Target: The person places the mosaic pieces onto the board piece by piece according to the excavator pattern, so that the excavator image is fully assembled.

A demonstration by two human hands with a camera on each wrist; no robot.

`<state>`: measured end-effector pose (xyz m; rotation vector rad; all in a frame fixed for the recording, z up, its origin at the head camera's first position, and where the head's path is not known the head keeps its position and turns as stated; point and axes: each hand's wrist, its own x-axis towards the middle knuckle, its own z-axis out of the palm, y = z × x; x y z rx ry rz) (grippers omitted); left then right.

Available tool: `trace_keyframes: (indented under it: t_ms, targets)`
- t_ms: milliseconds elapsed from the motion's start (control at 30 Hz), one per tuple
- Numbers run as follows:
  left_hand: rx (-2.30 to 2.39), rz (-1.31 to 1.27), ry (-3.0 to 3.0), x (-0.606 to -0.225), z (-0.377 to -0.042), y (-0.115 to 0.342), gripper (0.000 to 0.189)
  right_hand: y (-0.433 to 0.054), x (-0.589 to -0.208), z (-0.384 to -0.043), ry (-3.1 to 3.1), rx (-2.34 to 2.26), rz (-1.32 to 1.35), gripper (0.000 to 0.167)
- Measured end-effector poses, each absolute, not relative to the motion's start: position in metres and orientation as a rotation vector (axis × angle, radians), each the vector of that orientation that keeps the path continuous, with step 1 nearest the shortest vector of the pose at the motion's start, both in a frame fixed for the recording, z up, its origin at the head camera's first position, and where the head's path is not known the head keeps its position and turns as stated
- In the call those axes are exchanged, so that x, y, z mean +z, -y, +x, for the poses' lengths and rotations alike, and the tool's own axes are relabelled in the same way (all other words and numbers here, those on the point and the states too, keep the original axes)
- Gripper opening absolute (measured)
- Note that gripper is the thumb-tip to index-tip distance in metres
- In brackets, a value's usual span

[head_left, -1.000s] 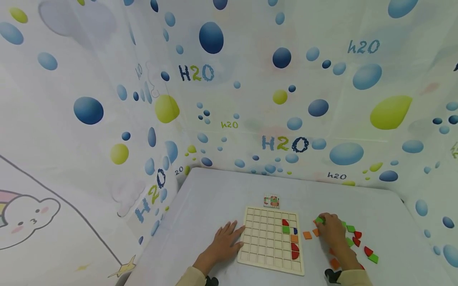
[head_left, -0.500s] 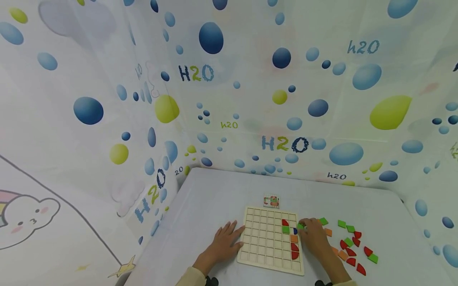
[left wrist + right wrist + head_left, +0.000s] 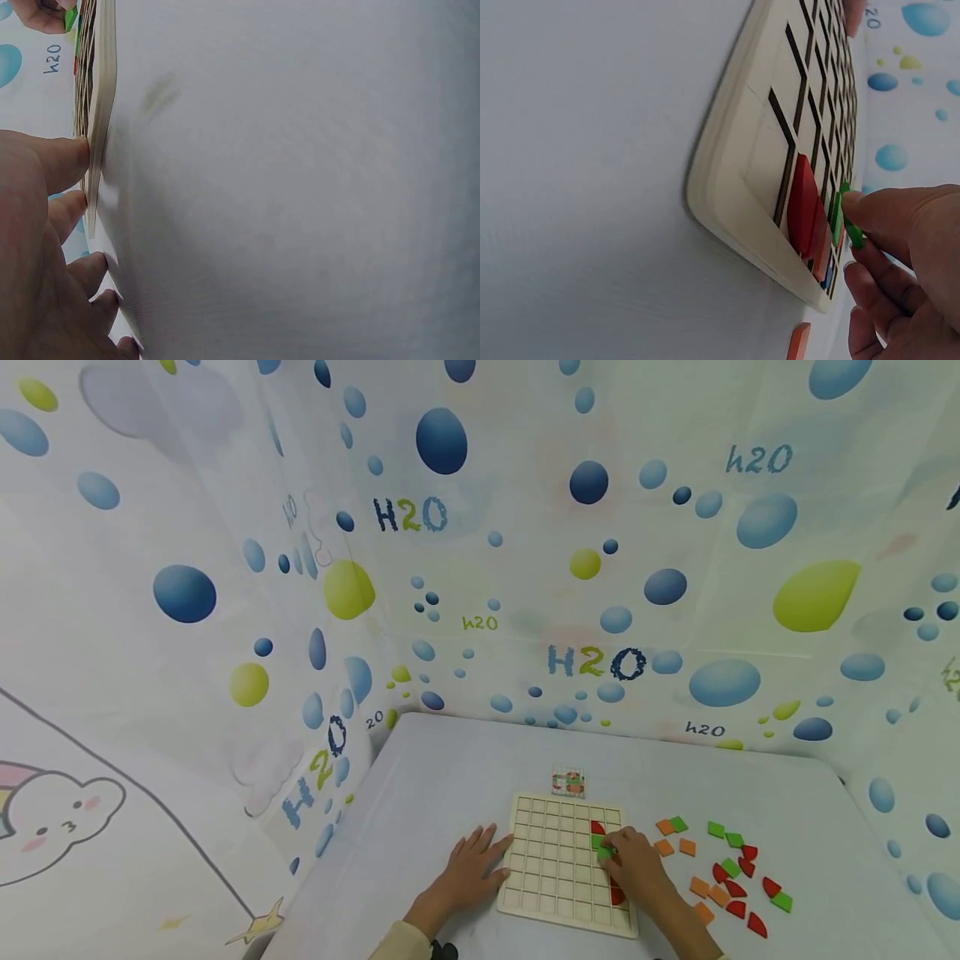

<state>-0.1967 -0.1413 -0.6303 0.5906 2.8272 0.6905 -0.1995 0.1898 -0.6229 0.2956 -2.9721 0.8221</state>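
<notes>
A wooden grid board [image 3: 551,870] lies flat on the white table. My left hand [image 3: 471,870] rests beside it, fingers spread, with thumb and index fingertip touching its left edge. Between thumb and fingers, my right hand [image 3: 637,867] pinches a green square tile [image 3: 853,234] over the board's right part. Just behind that tile, a green square [image 3: 596,841] and a red quarter-circle piece [image 3: 597,827] sit in cells. Red pieces [image 3: 802,206] fill cells near the right edge, with orange and blue ones beyond them in the right wrist view; the right hand hides some in the head view.
A small pattern card [image 3: 568,782] lies behind the board. To the right are scattered loose pieces: orange squares [image 3: 687,847], green squares [image 3: 716,830] and red quarter circles [image 3: 757,926]. A printed curtain [image 3: 510,610] surrounds the table's back and left side.
My right hand has picked up a green tile from the loose pieces and carried it left, over the board. The left hand has stayed at the board's edge.
</notes>
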Motion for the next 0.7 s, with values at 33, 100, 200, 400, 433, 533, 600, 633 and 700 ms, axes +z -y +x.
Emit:
trace_keyframes:
  t_ms: [33,100,200,400,433,533,600,633,700]
  targets:
    - [0.69,0.59,-2.825,-0.6302,-0.1966,0.1411,0.058,-0.189,-0.6217,-0.1981,2.98,0.813,0.3,0.02]
    - [0.693,0.589,-2.822,-0.6292,-0.1962,0.1409,0.058,-0.1877,-0.6198,-0.1961,2.996,0.797,0.302,0.019]
    - [0.697,0.588,-2.82,-0.6282,-0.1959,0.1406,0.058,-0.1858,-0.6163,-0.1936,3.004,0.768,0.318,0.02]
    - [0.699,0.586,-2.818,-0.6276,-0.1955,0.1409,0.058,-0.1826,-0.6139,-0.1914,2.984,0.719,0.353,0.019]
    - [0.7,0.586,-2.817,-0.6277,-0.1954,0.1408,0.058,-0.1825,-0.614,-0.1913,2.982,0.718,0.358,0.018]
    - [0.7,0.586,-2.818,-0.6282,-0.1953,0.1406,0.058,-0.1829,-0.6152,-0.1914,2.98,0.725,0.363,0.016]
    - [0.702,0.587,-2.818,-0.6287,-0.1952,0.1405,0.058,-0.1833,-0.616,-0.1916,2.981,0.733,0.362,0.015]
    - [0.7,0.587,-2.819,-0.6288,-0.1951,0.1405,0.058,-0.1836,-0.6164,-0.1916,2.979,0.739,0.361,0.015]
    - [0.702,0.588,-2.819,-0.629,-0.1952,0.1406,0.058,-0.184,-0.6172,-0.1915,2.979,0.747,0.362,0.014]
